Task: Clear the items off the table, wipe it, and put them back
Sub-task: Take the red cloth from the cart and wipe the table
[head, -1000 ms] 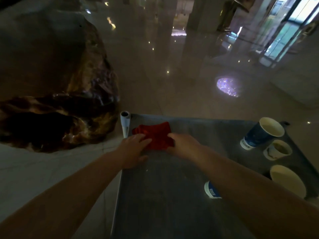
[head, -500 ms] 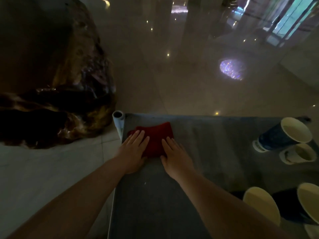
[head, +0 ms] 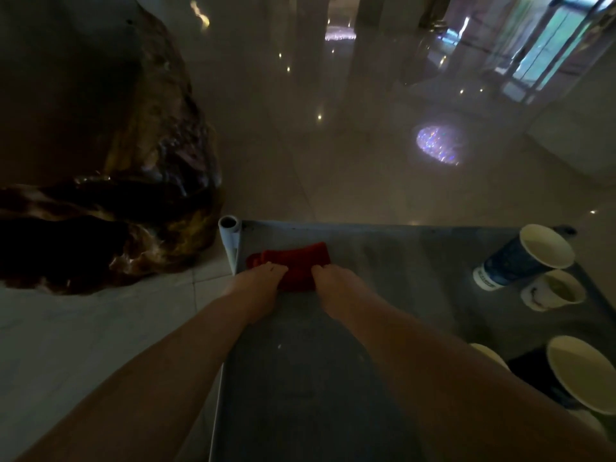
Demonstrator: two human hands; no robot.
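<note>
A folded red cloth lies near the far left corner of the grey table. My left hand presses on its left near edge with fingers curled down. On the cloth's right near edge rests my right hand, fingers bent onto it. Whether either hand pinches the cloth or only presses it is unclear. At the table's right side stand a tall blue paper cup, a small white cup and a wide pale cup.
A white tube leg stands at the table's far left corner. A large dark glossy rock fills the floor to the left. Shiny tiled floor stretches beyond the table. Another pale cup rim shows beside my right forearm.
Both hands went from lying flat with fingers spread on the cloth to fingers curled at its near edge. The view shifted slightly.
</note>
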